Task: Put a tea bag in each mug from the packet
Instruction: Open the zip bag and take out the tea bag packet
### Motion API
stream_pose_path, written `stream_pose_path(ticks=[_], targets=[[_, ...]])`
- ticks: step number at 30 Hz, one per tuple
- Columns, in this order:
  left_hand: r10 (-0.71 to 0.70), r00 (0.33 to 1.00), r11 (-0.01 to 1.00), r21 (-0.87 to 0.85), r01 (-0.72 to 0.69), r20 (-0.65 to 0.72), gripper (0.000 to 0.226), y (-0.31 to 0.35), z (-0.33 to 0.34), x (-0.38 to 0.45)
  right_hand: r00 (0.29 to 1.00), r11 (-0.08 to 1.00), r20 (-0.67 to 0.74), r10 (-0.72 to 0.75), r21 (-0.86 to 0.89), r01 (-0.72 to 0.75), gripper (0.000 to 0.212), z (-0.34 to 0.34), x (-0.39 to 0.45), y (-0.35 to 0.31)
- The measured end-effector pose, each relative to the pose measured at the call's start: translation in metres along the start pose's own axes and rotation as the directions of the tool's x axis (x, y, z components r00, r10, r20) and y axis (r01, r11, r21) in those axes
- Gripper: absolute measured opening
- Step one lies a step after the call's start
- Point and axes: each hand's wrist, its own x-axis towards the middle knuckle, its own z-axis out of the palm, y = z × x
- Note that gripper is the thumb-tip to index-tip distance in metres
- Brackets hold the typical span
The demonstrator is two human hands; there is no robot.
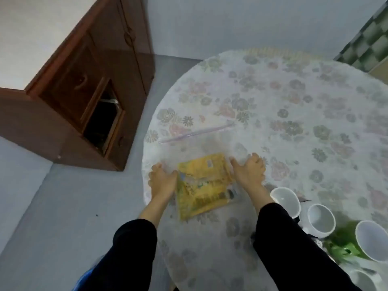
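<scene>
A yellow tea packet [204,183] lies inside a clear zip bag [195,134] on the round table [294,106] with a floral cloth. My left hand [162,179] grips the bag at the packet's left edge. My right hand [248,170] grips it at the right edge. Several white mugs stand at the right: one [286,201] beside my right forearm, another [321,219] behind it, a third [372,240] near the frame's edge. All look empty.
A green object [344,246] lies between the mugs. A brown wooden cabinet [84,97] with an open compartment stands left of the table on the grey floor. A green checked surface [371,36] shows at the top right.
</scene>
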Motion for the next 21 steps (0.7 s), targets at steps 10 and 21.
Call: stream_pose_path(ticks=[10,21], targets=[[-0.028,0.969,0.979,-0.190,0.077,0.247,0.043,0.025,0.017,-0.019,0.944,0.961,0.326,-0.047,0.271,-0.046,0.044,-0.004,-0.002,-0.005],[0.644,0.754,0.764,-0.057,-0.643,0.130,0.031,0.185,-0.065,-0.076,0.816,0.818,-0.296,-0.496,0.154,0.554,0.079,-0.204,-0.059,-0.094]])
